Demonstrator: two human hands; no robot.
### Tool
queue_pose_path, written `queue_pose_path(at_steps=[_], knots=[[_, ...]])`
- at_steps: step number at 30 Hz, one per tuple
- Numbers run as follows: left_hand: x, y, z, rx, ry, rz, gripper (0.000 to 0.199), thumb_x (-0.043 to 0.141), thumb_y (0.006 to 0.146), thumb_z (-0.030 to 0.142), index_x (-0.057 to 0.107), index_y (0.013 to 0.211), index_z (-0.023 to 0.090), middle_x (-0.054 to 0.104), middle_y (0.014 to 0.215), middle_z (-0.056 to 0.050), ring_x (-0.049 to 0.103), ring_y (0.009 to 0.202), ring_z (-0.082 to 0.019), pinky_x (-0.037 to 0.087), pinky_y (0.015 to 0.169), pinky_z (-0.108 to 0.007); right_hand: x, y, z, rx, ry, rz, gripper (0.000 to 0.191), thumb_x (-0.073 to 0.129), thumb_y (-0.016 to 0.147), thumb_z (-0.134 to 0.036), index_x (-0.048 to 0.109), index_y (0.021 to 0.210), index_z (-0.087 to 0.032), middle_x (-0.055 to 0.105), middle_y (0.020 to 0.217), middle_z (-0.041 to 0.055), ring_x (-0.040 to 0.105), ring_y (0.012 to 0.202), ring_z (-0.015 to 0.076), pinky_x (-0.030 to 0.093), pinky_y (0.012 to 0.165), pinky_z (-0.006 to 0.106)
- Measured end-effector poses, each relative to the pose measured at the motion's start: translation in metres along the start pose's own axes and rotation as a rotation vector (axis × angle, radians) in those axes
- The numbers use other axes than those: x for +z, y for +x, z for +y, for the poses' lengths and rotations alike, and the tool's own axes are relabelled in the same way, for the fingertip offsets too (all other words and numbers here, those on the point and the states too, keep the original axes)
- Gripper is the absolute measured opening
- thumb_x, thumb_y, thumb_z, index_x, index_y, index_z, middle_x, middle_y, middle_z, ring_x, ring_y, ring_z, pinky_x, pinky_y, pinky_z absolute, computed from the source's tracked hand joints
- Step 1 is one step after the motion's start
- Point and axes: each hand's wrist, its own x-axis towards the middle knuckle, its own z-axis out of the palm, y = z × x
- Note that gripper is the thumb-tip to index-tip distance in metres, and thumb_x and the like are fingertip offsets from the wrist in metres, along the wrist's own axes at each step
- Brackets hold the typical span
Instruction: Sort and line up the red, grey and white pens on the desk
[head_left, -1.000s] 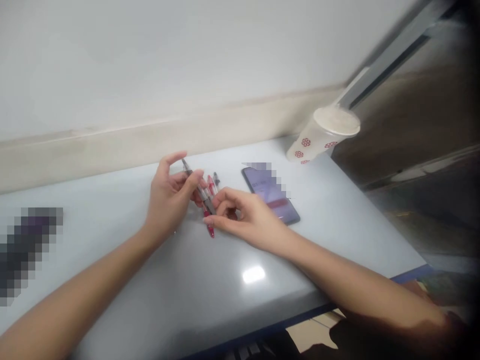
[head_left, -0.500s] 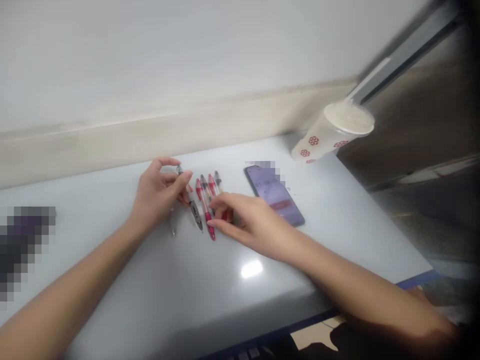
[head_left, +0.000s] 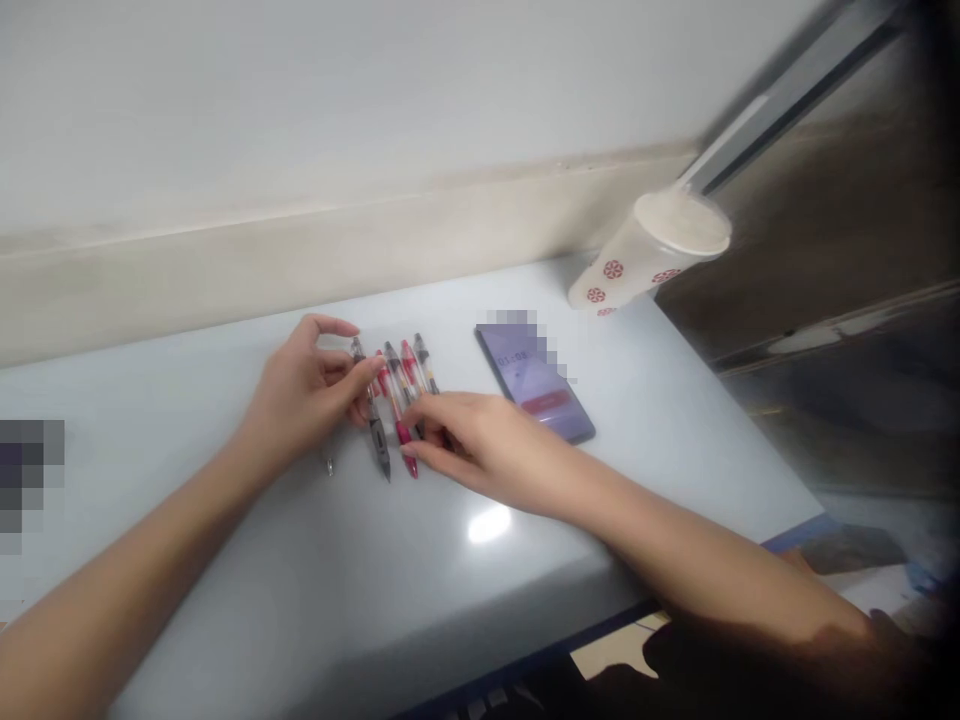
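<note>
Near the middle of the white table, several clear-barrelled pens lie side by side. My left hand (head_left: 296, 405) is closed with thumb and fingers on the leftmost one, a black pen (head_left: 377, 435) with a grey grip. Beside it, my right hand (head_left: 487, 445) pinches the lower part of a red pen (head_left: 406, 447) between thumb and fingertips. Farther right, another black pen (head_left: 392, 358), a second red pen (head_left: 409, 362) and one more black pen (head_left: 424, 360) have their lower ends hidden behind my right hand. A small clear tip (head_left: 329, 466) pokes out below my left hand.
Right of the pens lies a phone (head_left: 534, 388) with its screen lit. A white lidded cup (head_left: 622, 265) with red flower marks stands at the back right corner. The wall (head_left: 375, 240) runs along the table's rear. A blurred-out dark object (head_left: 26, 470) is at the left.
The black pen in my left hand has slid slightly toward me, and its tip now lies about level with the red pen's tip. The whole view has shifted a little.
</note>
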Motion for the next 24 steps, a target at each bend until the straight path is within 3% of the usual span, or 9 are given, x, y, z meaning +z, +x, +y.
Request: queue_pose_path(at_steps=[6,15,17,20,24], knots=[[-0.0020,0.0029,-0.0021,0.028,0.013,0.006,0.034,0.076,0.086,0.044,0.050,0.099,0.026,0.064,0.059,0.005,0.062,0.046,-0.018,0.046,0.047,-0.028,0.0026,-0.0003,0.0027,0.023,-0.008,0.003,0.017,0.059,0.104,-0.035,0.062,0.098,-0.019,0.066,0.080,0.0002,0.058,0.069,0.0127,0.037,0.064,0.026],[-0.0035,0.0056,-0.0004,-0.018,-0.005,-0.010,0.031,0.071,0.087,0.040,0.047,0.100,0.026,0.066,0.062,0.005,0.061,0.047,-0.017,0.046,0.049,-0.028,0.0001,-0.0022,0.0029,0.010,-0.100,-0.005,0.021,0.055,0.106,-0.038,0.063,0.102,-0.019,0.065,0.085,0.0018,0.058,0.072,0.0138,0.037,0.064,0.025],[-0.0040,0.0071,-0.0012,-0.031,-0.013,-0.016,0.032,0.071,0.087,0.040,0.047,0.102,0.026,0.066,0.063,0.005,0.062,0.047,-0.017,0.046,0.048,-0.028,-0.0017,-0.0038,0.0034,-0.046,-0.155,-0.026,0.018,0.060,0.104,-0.036,0.064,0.109,-0.020,0.066,0.093,0.0037,0.060,0.080,0.0158,0.040,0.067,0.026],[-0.0040,0.0090,-0.0036,-0.029,-0.001,-0.019,0.032,0.070,0.087,0.040,0.047,0.103,0.025,0.066,0.063,0.005,0.061,0.047,-0.017,0.044,0.047,-0.027,-0.0030,-0.0066,0.0037,-0.203,-0.244,-0.057,0.031,0.073,0.095,-0.033,0.064,0.123,-0.022,0.065,0.109,0.0072,0.062,0.095,0.0203,0.046,0.077,0.030],[-0.0034,0.0105,-0.0072,-0.033,0.042,-0.046,0.030,0.068,0.089,0.041,0.047,0.103,0.025,0.063,0.058,0.006,0.062,0.048,-0.018,0.045,0.049,-0.028,0.0008,-0.0066,0.0060,-0.286,-0.352,-0.041,0.030,0.072,0.095,-0.029,0.066,0.123,-0.020,0.063,0.107,0.0086,0.060,0.098,0.0223,0.048,0.083,0.034]])
